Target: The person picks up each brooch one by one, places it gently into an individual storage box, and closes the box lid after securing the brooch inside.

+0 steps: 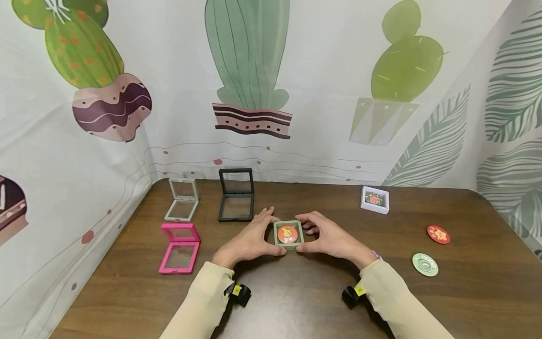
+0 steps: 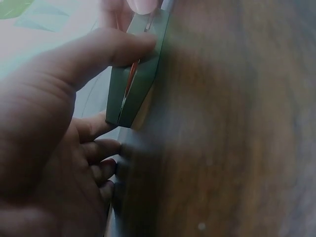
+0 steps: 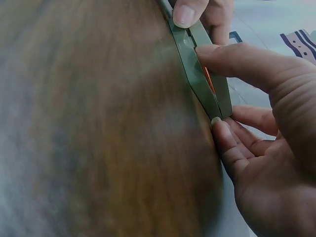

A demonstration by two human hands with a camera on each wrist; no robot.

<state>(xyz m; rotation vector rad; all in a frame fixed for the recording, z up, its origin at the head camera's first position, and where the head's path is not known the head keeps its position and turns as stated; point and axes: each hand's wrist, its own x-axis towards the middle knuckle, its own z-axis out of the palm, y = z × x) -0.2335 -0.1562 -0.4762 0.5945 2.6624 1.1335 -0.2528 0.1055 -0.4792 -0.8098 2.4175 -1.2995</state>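
Note:
A green square display frame (image 1: 290, 222) lies at mid-table between both hands, an orange round badge (image 1: 288, 234) with a yellow thumbs-up inside its clear panes. My left hand (image 1: 252, 239) grips its left side, thumb at the near edge and fingers at the far edge. Mirroring it, my right hand (image 1: 329, 238) holds the right side between thumb and fingers. In the left wrist view, a narrow gap runs between the two halves of the green frame (image 2: 118, 94), showing an orange edge. The same slit shows in the frame (image 3: 224, 96) in the right wrist view.
Open display frames stand at the left: white (image 1: 181, 219), black (image 1: 235, 220) and pink (image 1: 176, 271). Back right sits a closed white frame (image 1: 375, 208) with a badge inside. A red badge (image 1: 438, 234) and a pale green badge (image 1: 425, 264) lie at right.

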